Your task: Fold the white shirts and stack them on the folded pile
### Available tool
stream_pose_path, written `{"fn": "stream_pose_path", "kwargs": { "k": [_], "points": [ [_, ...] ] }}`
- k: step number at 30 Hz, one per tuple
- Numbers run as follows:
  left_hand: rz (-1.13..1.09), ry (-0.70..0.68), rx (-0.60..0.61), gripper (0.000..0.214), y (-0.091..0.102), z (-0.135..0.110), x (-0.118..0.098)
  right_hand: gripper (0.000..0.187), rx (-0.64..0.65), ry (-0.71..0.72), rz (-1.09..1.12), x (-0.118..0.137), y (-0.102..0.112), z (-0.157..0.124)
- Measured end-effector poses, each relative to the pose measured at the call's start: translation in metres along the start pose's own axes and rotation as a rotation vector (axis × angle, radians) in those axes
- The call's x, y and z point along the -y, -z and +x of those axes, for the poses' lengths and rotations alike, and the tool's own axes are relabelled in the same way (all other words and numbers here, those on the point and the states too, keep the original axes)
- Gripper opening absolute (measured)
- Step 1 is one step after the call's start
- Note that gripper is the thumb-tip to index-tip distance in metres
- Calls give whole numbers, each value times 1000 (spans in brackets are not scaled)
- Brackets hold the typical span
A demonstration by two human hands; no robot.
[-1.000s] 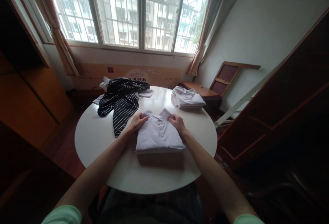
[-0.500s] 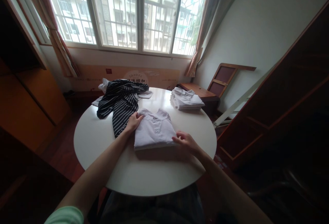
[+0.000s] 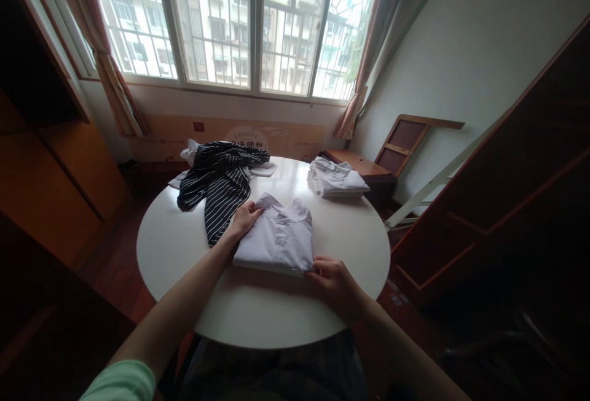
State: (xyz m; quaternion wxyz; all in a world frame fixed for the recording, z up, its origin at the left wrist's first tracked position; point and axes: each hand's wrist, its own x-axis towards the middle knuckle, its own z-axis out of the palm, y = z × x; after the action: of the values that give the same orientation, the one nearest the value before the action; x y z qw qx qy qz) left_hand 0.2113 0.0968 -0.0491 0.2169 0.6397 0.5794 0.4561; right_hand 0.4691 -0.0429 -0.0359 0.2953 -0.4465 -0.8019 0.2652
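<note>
Between the left hand (image 3: 246, 218) and the right hand (image 3: 334, 281), a folded white collared shirt (image 3: 276, 244) lies on the round white table (image 3: 168, 260), collar toward the window (image 3: 216, 26), slightly turned. The black-and-white striped garment (image 3: 225, 198) lies just left of it; a stack of folded white shirts (image 3: 340, 179) sits farther off to the right. The left forearm slants up from below a mint-green sleeve (image 3: 122, 382), the hand pinching the shirt's left edge beside the collar, thumb on top. The right forearm comes in from the lower right, wrist low, thumb and fingers pinching the near right corner. Behind the table, a printed peach panel (image 3: 290, 131) shows large characters ending in "颐和"; its smaller writing is too blurred to read. Inside the shirt's collar, a dark neck label (image 3: 281, 217) is illegible.
</note>
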Motion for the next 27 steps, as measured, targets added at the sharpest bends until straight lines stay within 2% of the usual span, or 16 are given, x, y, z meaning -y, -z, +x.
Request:
{"fn": "stream_pose_path", "kwargs": {
  "k": [4,7,9,11,13,15,17,21,24,27],
  "points": [
    [86,-8,-53,21,7,0,-2,21,-24,-30,60,2,2,-1],
    [69,63,-68,33,22,-14,-5,10,-76,-33,109,0,2,-1],
    [-13,150,0,46,35,-35,-6,6,-106,-47,128,-2,1,-1],
    [-138,252,132,53,47,-59,-6,6,-123,-64,140,-1,1,-1],
    [-274,363,264,53,59,-83,-6,5,-117,-81,147,0,1,0],
    [-375,428,348,46,69,-101,-7,4,-101,-93,151,0,2,-1],
    [-401,408,408,37,78,-112,-9,5,-83,-101,155,0,2,-1],
    [-336,272,520,24,92,-118,-16,9,-81,-119,191,-3,0,-4],
    [-345,191,563,29,94,-119,-18,12,-65,-115,250,-5,1,-6],
    [-303,101,563,33,92,-120,-15,19,17,-84,314,-5,6,-9]
  ]
}}
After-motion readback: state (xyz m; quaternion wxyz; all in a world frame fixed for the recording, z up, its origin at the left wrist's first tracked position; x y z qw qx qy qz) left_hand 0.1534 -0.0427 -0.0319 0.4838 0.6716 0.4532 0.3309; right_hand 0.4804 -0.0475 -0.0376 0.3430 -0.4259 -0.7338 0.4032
